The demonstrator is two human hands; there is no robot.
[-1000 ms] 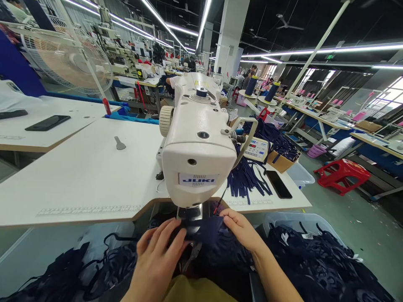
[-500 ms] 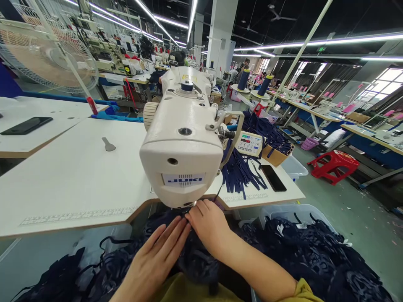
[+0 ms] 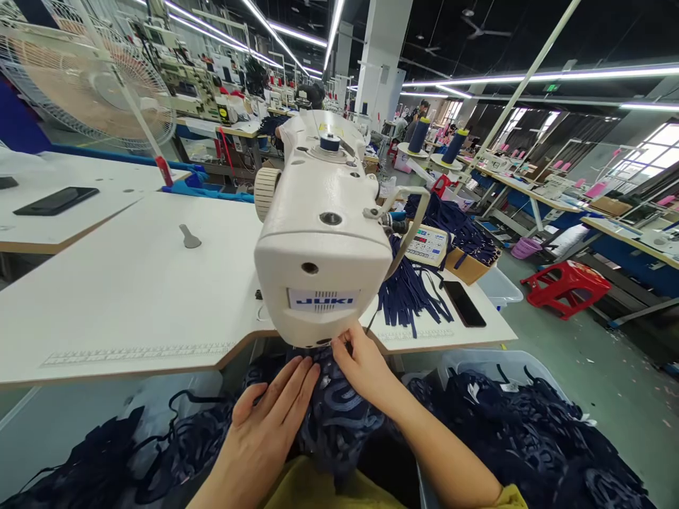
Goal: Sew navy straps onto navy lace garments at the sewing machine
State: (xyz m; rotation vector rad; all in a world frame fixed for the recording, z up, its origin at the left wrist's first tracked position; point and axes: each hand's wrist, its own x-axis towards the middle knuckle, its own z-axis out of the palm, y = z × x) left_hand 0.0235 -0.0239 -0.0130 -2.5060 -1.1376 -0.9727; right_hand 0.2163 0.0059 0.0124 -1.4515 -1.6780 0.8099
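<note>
Below the head of a white sewing machine (image 3: 323, 261) lies navy lace fabric (image 3: 344, 410), gathered and partly sheer. My left hand (image 3: 273, 417) rests on its left side, fingers stretched out and thumb apart. Close under the machine head, my right hand (image 3: 366, 364) has thumb and forefinger bent together in a pinch at the fabric's upper edge. The machine hides the needle area and the far end of the fabric. A bundle of navy strips (image 3: 406, 293) hangs over the white table (image 3: 132, 297) right of the machine.
A phone (image 3: 464, 304) lies at the table's right edge, near a control panel (image 3: 426, 244). A grey metal piece (image 3: 189, 237) sits on the left. Bins of navy pieces flank my lap, including a right bin (image 3: 491, 357). A red stool (image 3: 566, 288) stands beyond.
My right hand has gone from fingers lying forward to a thumb-and-forefinger pinch, its wrist drawn outward. More of the lace now shows between my hands. The whole view has shifted slightly.
</note>
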